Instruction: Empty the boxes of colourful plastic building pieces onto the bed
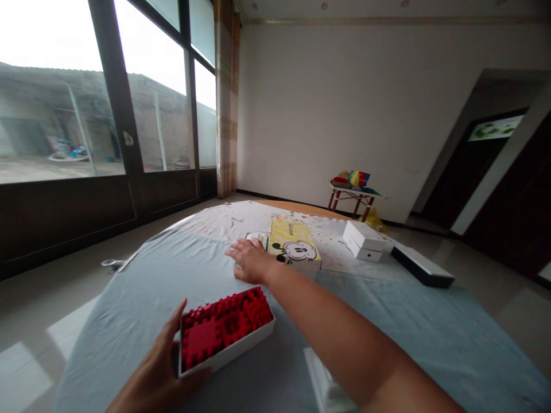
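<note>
My left hand (166,358) grips the near left end of an open white box (232,348), thumb on one side and fingers along the front. Red interlocking pieces with notched edges (226,324) fill the box. Stretched forward past it, my right hand (249,259) has its fingers apart, palm down, above the blue cloth. Just beyond its fingers shows a small white item (257,236), partly hidden by the hand. To the right of that hand lies a yellow and white box with a cartoon face (297,244); my forearm crosses in front of it.
A light blue cloth (172,269) covers the round table. A white box (364,240) and a flat black-and-white box (422,265) sit at the right. Partly under my right forearm is a white object (325,381). A small stand (355,192) with colourful things is by the wall.
</note>
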### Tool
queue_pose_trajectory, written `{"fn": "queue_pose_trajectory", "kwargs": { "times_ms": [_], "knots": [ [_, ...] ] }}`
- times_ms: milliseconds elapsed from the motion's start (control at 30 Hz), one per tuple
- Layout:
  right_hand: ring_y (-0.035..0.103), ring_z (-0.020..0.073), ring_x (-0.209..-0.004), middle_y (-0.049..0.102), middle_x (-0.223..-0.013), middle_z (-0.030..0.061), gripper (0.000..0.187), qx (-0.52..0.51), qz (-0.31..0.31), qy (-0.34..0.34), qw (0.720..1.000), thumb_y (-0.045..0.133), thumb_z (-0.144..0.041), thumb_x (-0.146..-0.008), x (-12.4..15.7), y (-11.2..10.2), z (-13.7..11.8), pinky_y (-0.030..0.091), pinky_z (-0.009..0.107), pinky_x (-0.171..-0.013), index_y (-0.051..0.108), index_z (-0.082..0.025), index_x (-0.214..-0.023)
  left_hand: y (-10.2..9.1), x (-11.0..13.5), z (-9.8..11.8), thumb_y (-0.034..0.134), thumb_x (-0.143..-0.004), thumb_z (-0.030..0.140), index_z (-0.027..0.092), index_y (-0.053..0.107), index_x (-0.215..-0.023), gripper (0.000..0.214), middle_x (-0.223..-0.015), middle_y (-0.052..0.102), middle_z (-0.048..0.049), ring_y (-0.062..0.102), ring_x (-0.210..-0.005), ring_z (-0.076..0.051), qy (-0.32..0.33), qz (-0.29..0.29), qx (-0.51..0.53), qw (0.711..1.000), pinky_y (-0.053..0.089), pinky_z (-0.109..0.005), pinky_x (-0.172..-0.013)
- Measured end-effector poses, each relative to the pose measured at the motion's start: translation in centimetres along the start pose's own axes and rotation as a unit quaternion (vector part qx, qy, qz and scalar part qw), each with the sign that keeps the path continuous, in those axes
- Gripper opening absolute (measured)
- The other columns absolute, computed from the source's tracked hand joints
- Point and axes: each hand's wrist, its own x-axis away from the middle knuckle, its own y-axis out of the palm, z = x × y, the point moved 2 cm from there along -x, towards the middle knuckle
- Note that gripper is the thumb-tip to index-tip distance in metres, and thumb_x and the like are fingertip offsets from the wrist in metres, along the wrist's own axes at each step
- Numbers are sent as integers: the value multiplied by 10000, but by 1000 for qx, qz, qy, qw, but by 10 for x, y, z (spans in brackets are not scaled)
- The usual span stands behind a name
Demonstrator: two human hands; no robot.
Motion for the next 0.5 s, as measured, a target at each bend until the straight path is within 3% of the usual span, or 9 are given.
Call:
{"fn": "queue_pose_trajectory", "kwargs": {
  "times_ms": [100,200,300,500],
  "knots": [
    [123,267,-1330,294,-1423,68,520,58,-62,17,996,544,-290,-756,-12,33,9,74,575,-1034,421,-244,-1259,-12,1,-13,698,-591,365,298,145,-1393,976,-1298,472,-135,585,-1015,-320,8,49,-28,998,491,-484,-843],
    [125,237,-1334,352,-1393,41,385,87,-70,46,993,417,-252,-843,-13,52,20,44,571,-1033,457,-282,-1225,-21,1,-21,692,-596,391,296,168,-1388,955,-1306,465,-130,570,-1038,-321,7,51,-57,997,501,-465,-833],
    [151,222,-1330,401,-1361,27,385,96,-57,65,992,292,-183,-883,-9,55,35,36,565,-1033,494,-296,-1190,-29,0,-21,685,-600,421,275,143,-1394,972,-1323,446,-135,545,-1076,-312,6,38,-86,996,483,-444,-867],
    [120,232,-1341,334,-1410,23,424,103,-76,114,985,328,-148,-859,1,52,58,28,552,-1035,474,-307,-1224,-35,-5,-15,639,-610,510,234,167,-1387,950,-1312,447,-127,559,-1046,-287,4,79,-119,990,502,-372,-826]
  ]
}}
